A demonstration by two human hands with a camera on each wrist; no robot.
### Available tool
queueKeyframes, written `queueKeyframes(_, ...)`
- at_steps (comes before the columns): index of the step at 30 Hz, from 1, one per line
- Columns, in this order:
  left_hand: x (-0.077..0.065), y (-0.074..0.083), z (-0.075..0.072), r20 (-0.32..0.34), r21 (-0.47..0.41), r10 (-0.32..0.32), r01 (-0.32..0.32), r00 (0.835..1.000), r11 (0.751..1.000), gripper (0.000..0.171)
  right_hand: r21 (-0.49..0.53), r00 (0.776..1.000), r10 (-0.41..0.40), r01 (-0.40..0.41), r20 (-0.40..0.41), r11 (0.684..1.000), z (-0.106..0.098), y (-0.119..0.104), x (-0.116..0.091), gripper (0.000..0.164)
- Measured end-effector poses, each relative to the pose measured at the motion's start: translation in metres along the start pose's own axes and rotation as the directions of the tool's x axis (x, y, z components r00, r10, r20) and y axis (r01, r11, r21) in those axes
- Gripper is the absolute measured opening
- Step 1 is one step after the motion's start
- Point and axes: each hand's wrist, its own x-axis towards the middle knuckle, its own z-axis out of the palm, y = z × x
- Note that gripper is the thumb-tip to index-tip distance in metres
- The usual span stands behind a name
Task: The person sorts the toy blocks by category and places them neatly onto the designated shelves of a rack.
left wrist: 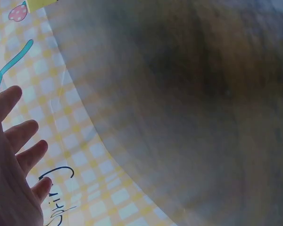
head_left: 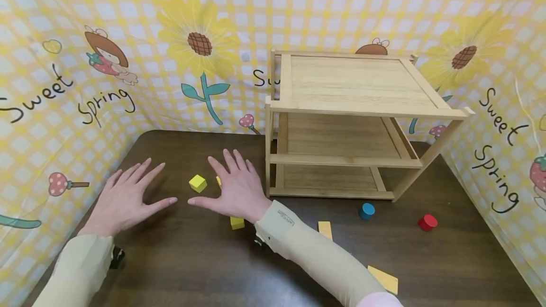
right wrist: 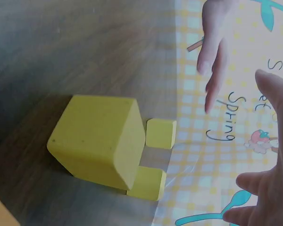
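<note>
Both hands are spread with nothing in them. My left hand is held over the left part of the table, fingers apart, thumb towards the other hand. Just right of its thumb tip lies a yellow cube. My right hand hovers between that cube and the wooden shelf, largely covering a second yellow block. Under its wrist sits a third yellow cube, partly hidden. From the right wrist, the nearest yellow cube looks large, with two more beyond it. A yellow block peeks into the left wrist view's top edge.
A three-tier wooden shelf stands at the back right. In front of it are a blue cylinder, a red cylinder and two light wooden pieces, one beside the right forearm, another nearer. Patterned cloth walls the dark table.
</note>
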Motion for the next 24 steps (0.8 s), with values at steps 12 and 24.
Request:
queueKeyframes(12, 0.004, 0.013, -0.002, -0.029, -0.037, 0.002, -0.003, 1.000, 0.999, 0.095, 0.116, 0.983, -0.115, 0.131, -0.140, 0.985, -0.019, 0.002, -0.023, 0.098)
queueKeyframes(24, 0.013, 0.028, 0.001, -0.068, -0.144, 0.010, -0.020, 0.998, 0.989, 0.087, 0.256, 0.970, -0.092, 0.150, -0.225, 0.955, -0.045, 0.011, -0.046, 0.094)
